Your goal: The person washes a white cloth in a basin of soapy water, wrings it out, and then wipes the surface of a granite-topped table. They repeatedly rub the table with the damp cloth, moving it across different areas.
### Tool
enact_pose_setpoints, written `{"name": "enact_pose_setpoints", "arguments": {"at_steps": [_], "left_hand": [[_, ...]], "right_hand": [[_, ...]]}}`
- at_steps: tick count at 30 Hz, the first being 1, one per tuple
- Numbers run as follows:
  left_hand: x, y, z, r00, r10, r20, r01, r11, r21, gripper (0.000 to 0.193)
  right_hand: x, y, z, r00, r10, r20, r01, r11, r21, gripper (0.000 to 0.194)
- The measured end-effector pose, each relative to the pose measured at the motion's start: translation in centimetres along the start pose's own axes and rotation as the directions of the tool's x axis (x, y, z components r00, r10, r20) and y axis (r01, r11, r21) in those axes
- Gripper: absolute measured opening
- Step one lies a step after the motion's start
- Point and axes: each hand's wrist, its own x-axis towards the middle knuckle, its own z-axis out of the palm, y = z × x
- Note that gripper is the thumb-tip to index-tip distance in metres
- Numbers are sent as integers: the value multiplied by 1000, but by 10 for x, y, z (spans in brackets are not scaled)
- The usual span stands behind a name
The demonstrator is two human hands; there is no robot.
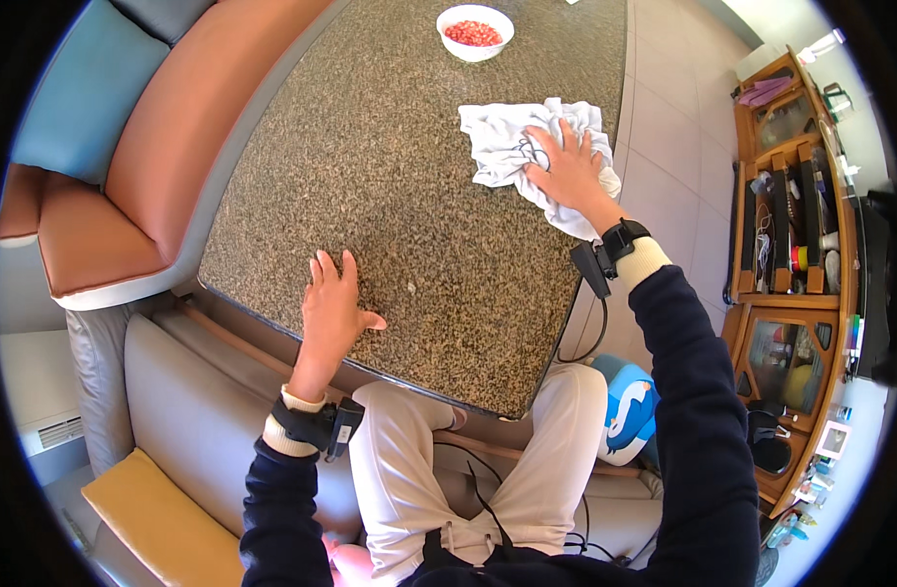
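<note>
My right hand (pixel 569 165) lies spread on a crumpled white cloth (pixel 503 139) at the right side of the speckled granite tabletop (pixel 390 183). Dark line marks show on the cloth near my fingertips. Its lower end reaches the table's right edge. My left hand (pixel 335 304) is at the near left edge of the table, fingers apart and holding nothing; whether it touches the stone I cannot tell. Beyond the cloth, at the far end, stands a white bowl (pixel 511 33) with small red pieces in it. Both wrists wear black strapped devices.
An orange and blue sofa (pixel 177 110) runs along the left. A grey seat (pixel 199 396) with a yellow cushion (pixel 159 513) is at lower left. A blue penguin-patterned object (pixel 628 411) sits by my right knee. A wooden cabinet (pixel 782 301) stands at right. Black cables hang near my legs.
</note>
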Motion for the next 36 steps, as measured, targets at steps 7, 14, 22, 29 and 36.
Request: {"name": "enact_pose_setpoints", "arguments": {"at_steps": [7, 14, 22, 29, 36], "left_hand": [[3, 7, -5, 991, -85, 99, 84, 996, 18, 111], [3, 0, 2, 996, -80, 49, 81, 996, -33, 112], [-1, 3, -6, 989, -118, 94, 125, 990, -72, 115], [-5, 0, -1, 999, -35, -6, 34, 993, -115, 106], [-3, 4, -1, 997, -75, 34, 78, 994, -80, 109]], "right_hand": [[-60, -20, 5, 995, -95, 13, 95, 995, 8, 67], [-190, -74, 15, 965, -260, -46, 263, 962, 79, 78], [-205, -56, 12, 948, -318, 11, 315, 942, 114, 69], [-68, 20, 10, 961, -250, -121, 253, 967, 14, 66], [-1, 37, -5, 978, -151, -146, 158, 987, 37, 66]]}}
